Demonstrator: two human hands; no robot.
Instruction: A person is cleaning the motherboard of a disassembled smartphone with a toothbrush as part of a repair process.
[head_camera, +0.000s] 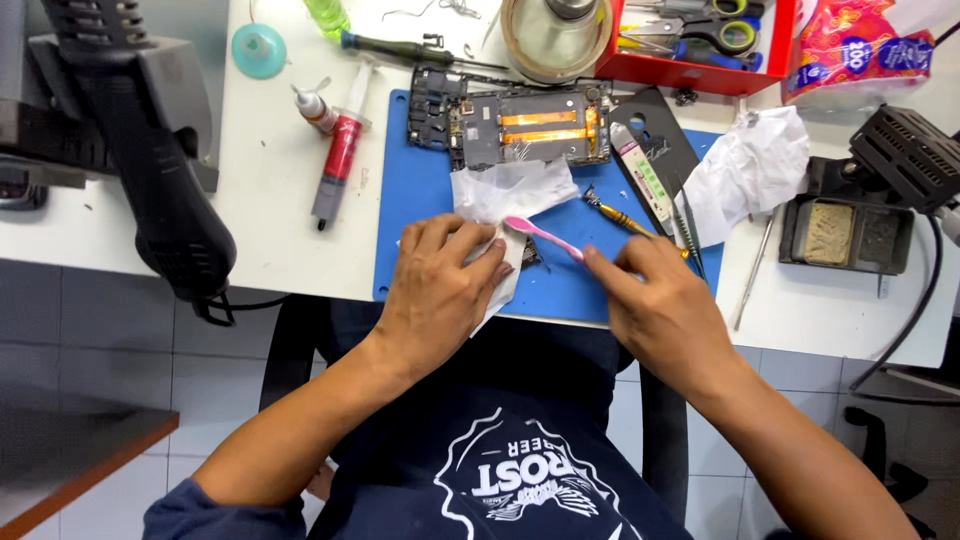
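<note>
On the blue mat (440, 200) at the table (270, 180) edge: left hand (440, 295) curled down over a white tissue (505, 195), pinning a small dark part (530, 257) — right hand (665, 300) pinched shut on a pink toothbrush (545, 237), bristle end at the part. Behind, just beyond the tissue — an opened phone frame (520, 125).

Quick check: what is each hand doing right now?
Left hand: closed on a white tissue, pressing it to the blue mat.
Right hand: holding a pink toothbrush.
</note>
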